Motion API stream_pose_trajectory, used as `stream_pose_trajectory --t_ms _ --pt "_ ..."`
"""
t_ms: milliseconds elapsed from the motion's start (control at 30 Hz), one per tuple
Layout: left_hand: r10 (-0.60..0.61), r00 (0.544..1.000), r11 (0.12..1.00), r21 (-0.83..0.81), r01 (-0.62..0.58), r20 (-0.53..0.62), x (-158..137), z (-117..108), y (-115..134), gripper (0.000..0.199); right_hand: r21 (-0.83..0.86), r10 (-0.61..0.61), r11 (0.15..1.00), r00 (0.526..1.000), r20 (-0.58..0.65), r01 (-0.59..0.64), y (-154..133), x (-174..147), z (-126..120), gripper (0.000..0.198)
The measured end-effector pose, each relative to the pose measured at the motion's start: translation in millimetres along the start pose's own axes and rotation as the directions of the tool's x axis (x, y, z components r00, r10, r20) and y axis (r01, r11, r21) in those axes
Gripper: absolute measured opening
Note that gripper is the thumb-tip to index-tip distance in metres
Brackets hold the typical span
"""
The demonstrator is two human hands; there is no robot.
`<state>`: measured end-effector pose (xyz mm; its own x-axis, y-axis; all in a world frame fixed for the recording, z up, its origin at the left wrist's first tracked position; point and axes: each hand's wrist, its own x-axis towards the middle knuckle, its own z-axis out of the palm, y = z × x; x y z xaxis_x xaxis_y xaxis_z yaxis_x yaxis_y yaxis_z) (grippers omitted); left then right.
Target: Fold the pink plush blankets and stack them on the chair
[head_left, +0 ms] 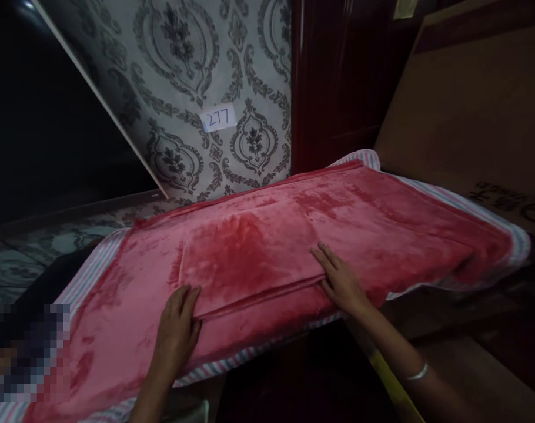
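A folded piece of red plush cloth lies flat on a larger red plush blanket. My left hand rests at the folded cloth's near left corner, with its fingers stretched forward and its thumb by the edge. At the near right corner, my right hand lies with its fingers apart, touching the cloth's top. The folded cloth's near edge shows stacked layers between my hands. I cannot see whether any cloth is under the fingers.
Striped cloth shows around the blanket's border. A large cardboard box stands at the right, and a dark screen at the left. Behind is a patterned wall with a paper label reading 277. A blurred-out patch covers the left edge.
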<state>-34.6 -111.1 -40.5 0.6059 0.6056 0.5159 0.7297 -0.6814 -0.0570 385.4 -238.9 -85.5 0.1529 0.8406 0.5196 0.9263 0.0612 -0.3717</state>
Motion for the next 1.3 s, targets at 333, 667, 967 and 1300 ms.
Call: stream_pose_trajectory --t_ms 333,667,967,1300 --pt "0.028 0.993 0.999 0.037 -0.023 -0.118 -1 0 -2 0.046 -0.009 0.017 1.000 1.000 0.007 -0.017 5 7 -1 0.083" --pt "0.021 0.985 1.000 -0.010 -0.023 -0.172 -2 -4 -6 0.037 0.011 0.000 1.000 1.000 -0.016 0.000 8 6 4 0.076" --pt "0.026 0.990 1.000 -0.010 -0.028 -0.136 20 -56 6 0.037 -0.060 -0.041 0.998 0.994 -0.098 0.036 4 35 -50 0.066" --pt "0.113 0.993 0.991 -0.074 -0.116 -0.044 -8 -66 26 0.038 -0.285 -0.033 0.958 0.999 -0.010 0.028 -21 -23 -41 0.067"
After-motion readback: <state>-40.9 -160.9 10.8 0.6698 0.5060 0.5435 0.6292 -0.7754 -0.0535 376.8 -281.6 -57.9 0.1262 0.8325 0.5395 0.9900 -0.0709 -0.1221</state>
